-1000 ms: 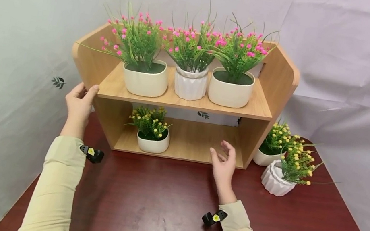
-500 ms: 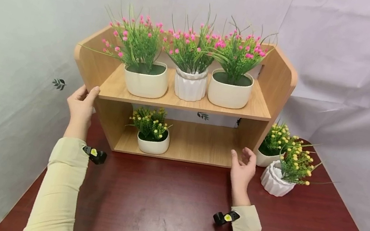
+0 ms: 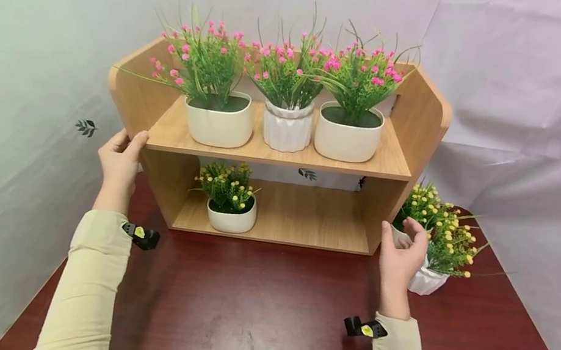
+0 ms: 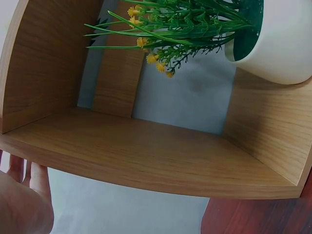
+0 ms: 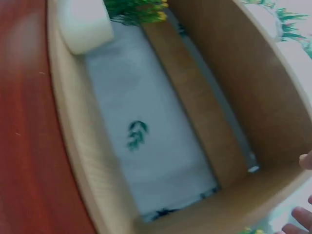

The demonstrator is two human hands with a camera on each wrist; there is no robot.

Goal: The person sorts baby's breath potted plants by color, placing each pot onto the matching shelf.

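In the head view my left hand (image 3: 118, 166) is at the left side panel of a two-tier wooden shelf (image 3: 283, 160). The left wrist view shows its fingers (image 4: 40, 181) against the panel's outer side. My right hand (image 3: 402, 257), its fingers loosely bent and holding nothing, is off the shelf's lower right corner. It partly hides a ribbed white pot (image 3: 428, 282) and a smooth white pot behind, both with yellow flowers (image 3: 451, 244). One yellow-flowered white pot (image 3: 231, 216) stands on the lower board, left of its middle.
Along the upper board stand three pink-flowered pots: a smooth one (image 3: 218, 126), a ribbed one (image 3: 286, 129) and another smooth one (image 3: 347, 140). The shelf rests on a dark red table (image 3: 235, 310) by a pale cloth wall (image 3: 524, 117).
My right hand has moved right, from before the lower board to in front of the two pots beside the shelf. My left hand has stayed at the left panel.
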